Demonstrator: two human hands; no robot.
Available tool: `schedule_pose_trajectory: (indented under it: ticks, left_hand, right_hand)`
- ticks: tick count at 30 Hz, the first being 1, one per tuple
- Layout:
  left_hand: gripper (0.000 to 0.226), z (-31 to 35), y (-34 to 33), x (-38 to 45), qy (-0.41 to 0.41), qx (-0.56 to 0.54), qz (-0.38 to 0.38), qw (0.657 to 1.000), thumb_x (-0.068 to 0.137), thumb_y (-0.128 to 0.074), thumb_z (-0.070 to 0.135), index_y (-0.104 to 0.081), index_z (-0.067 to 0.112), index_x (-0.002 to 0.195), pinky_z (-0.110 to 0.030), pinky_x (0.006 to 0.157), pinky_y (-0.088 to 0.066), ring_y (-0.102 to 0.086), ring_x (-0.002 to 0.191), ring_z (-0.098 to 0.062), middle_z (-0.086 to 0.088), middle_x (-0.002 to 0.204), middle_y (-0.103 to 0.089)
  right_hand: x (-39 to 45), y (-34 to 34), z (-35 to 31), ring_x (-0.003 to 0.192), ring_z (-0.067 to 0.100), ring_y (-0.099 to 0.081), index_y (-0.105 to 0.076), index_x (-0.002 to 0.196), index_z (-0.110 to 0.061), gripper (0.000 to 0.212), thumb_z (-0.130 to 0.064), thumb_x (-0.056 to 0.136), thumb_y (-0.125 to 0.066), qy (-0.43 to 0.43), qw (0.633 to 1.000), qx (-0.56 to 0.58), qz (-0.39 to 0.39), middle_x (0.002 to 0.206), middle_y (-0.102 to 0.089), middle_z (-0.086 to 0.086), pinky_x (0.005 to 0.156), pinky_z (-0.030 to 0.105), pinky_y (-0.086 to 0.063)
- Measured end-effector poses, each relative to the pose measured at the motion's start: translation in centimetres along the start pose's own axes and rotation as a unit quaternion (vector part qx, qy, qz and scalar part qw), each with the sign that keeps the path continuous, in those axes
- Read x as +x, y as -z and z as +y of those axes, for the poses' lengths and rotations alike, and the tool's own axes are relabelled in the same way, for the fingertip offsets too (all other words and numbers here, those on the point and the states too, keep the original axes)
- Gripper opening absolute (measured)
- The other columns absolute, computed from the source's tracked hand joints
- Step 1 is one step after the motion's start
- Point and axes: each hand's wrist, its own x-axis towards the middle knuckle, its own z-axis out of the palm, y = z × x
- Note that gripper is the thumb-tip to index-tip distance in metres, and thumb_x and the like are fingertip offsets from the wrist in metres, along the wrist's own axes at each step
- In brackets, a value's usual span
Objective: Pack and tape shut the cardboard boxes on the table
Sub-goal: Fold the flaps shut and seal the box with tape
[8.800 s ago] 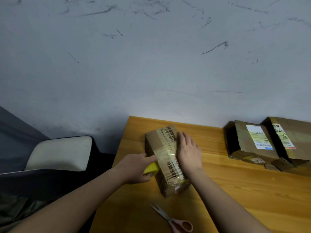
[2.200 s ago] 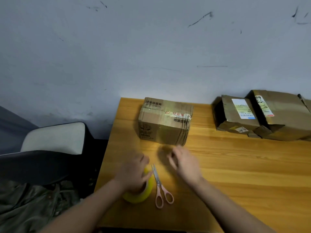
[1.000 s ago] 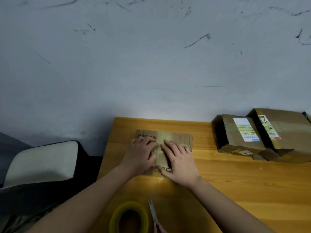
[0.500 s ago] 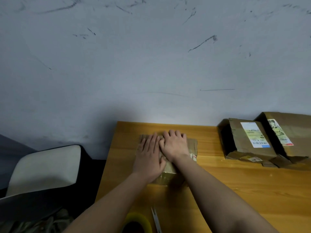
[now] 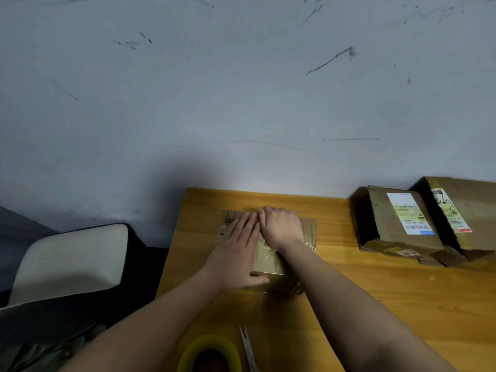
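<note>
On the wooden surface (image 5: 375,304) near its far left corner lay a closed cardboard box (image 5: 308,229), its contents hidden. The left hand (image 5: 236,251) pressed flat on its top with fingers straight; the right hand (image 5: 281,226) rested beside it, fingers bent over the far edge. Nearer, a yellow tape roll (image 5: 209,353) and scissors (image 5: 248,347) lay side by side. Two labelled boxes (image 5: 397,224) sat closed at the right.

Our right hand (image 5: 281,226) has now curled its fingers over the far edge of the cardboard box (image 5: 308,229), where before they lay flat.
</note>
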Motion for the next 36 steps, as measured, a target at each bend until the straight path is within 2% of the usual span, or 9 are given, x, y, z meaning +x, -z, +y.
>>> schedule_pose_trajectory:
  ticks: [8, 13, 16, 20, 24, 26, 31, 34, 36]
  left_hand:
    - [0.122, 0.9, 0.6, -0.3, 0.025, -0.002, -0.015, 1.000, 0.075, -0.061, 0.065, 0.014, 0.003, 0.149, -0.038, 0.117, 0.014, 0.021, 0.145, -0.026, -0.014, 0.157, 0.021]
    - [0.127, 1.5, 1.2, -0.4, 0.068, 0.004, -0.045, 0.997, 0.072, -0.070, 0.059, 0.017, 0.009, 0.149, -0.041, 0.118, 0.012, 0.023, 0.144, -0.026, -0.011, 0.157, 0.024]
    - [0.129, 1.9, 1.2, -0.7, 0.123, -0.017, -0.068, 0.990, 0.067, -0.067, 0.070, 0.022, 0.022, 0.149, -0.056, 0.111, 0.016, 0.031, 0.140, -0.035, -0.013, 0.154, 0.031]
    - [0.125, 2.1, 1.6, -1.2, 0.143, -0.097, -0.093, 0.981, 0.062, -0.049, 0.088, 0.025, 0.032, 0.146, -0.063, 0.106, 0.014, 0.040, 0.133, -0.038, -0.008, 0.146, 0.042]
    - [0.092, -0.3, 2.6, -1.1, 0.160, -0.226, -0.028, 0.961, 0.083, -0.040, 0.074, -0.008, 0.023, 0.152, -0.051, 0.118, -0.013, 0.007, 0.147, -0.021, 0.001, 0.161, 0.004]
    - [0.084, -0.7, 2.1, -1.2, 0.246, -0.295, 0.039, 0.922, 0.088, -0.049, 0.060, -0.011, 0.020, 0.151, -0.047, 0.116, -0.023, -0.012, 0.144, -0.024, -0.003, 0.158, -0.009]
    - [0.078, -1.2, 1.3, -1.5, 0.375, -0.607, -0.008, 0.700, 0.089, -0.059, 0.046, -0.022, 0.015, 0.150, -0.044, 0.101, -0.042, -0.045, 0.125, -0.030, -0.011, 0.144, -0.040]
    - [0.064, -1.8, 1.5, -1.6, 0.383, -0.660, -0.032, 0.646, 0.086, -0.063, 0.047, -0.047, 0.010, 0.135, -0.035, 0.080, -0.048, -0.056, 0.105, -0.026, -0.010, 0.122, -0.058]
    - [0.059, -2.1, 1.6, -1.8, 0.379, -0.702, -0.067, 0.600, 0.084, -0.065, 0.047, -0.054, 0.009, 0.129, -0.033, 0.074, -0.048, -0.059, 0.100, -0.026, -0.010, 0.114, -0.062]
  right_hand:
    - [-0.6, 0.7, 1.2, 0.106, 0.031, -0.059, -0.058, 0.116, -0.016, 0.042, -0.041, 0.104, -0.026, 0.029, 0.998, 0.038, -0.031, 0.116, -0.065, 0.008, 0.086, 0.038, -0.040]
    - [-1.8, 1.6, 3.8, 0.114, 0.030, -0.055, -0.060, 0.115, -0.018, 0.060, -0.059, 0.098, -0.020, -0.108, 0.992, -0.012, -0.066, 0.119, -0.064, 0.009, 0.093, 0.040, -0.038]
    - [-3.4, 1.5, 4.9, 0.120, 0.030, -0.049, -0.057, 0.124, -0.018, 0.060, -0.059, 0.097, -0.023, -0.229, 0.969, 0.089, -0.022, 0.129, -0.057, 0.010, 0.098, 0.042, -0.038]
    - [-6.6, 0.1, 4.9, 0.113, 0.029, -0.054, -0.049, 0.127, -0.015, 0.048, -0.050, 0.099, -0.032, -0.363, 0.850, 0.375, 0.073, 0.127, -0.057, 0.012, 0.094, 0.041, -0.045]
    - [-7.8, 0.2, 4.3, 0.120, 0.035, -0.051, -0.025, 0.147, -0.017, 0.069, -0.058, 0.094, -0.042, -0.410, 0.660, 0.629, 0.024, 0.139, -0.046, 0.018, 0.101, 0.052, -0.044]
    - [-8.3, 0.6, 3.8, 0.112, 0.035, -0.055, -0.018, 0.150, -0.018, 0.074, -0.051, 0.093, -0.051, -0.390, 0.612, 0.688, -0.003, 0.138, -0.045, 0.020, 0.096, 0.050, -0.047]
    - [-10.0, -0.5, 3.2, 0.100, 0.032, -0.063, -0.015, 0.150, -0.026, 0.077, -0.043, 0.090, -0.061, -0.364, 0.600, 0.712, -0.030, 0.120, -0.057, 0.014, 0.076, 0.043, -0.056]
    - [-10.1, -1.4, 3.7, 0.099, 0.038, -0.067, -0.017, 0.151, -0.029, 0.084, -0.048, 0.085, -0.066, -0.370, 0.510, 0.774, -0.056, 0.117, -0.063, 0.016, 0.074, 0.045, -0.057]
    - [-10.0, -1.8, 3.8, 0.101, 0.040, -0.067, -0.028, 0.148, -0.019, 0.088, -0.054, 0.078, -0.070, -0.360, 0.485, 0.792, -0.082, 0.118, -0.065, 0.021, 0.074, 0.047, -0.058]
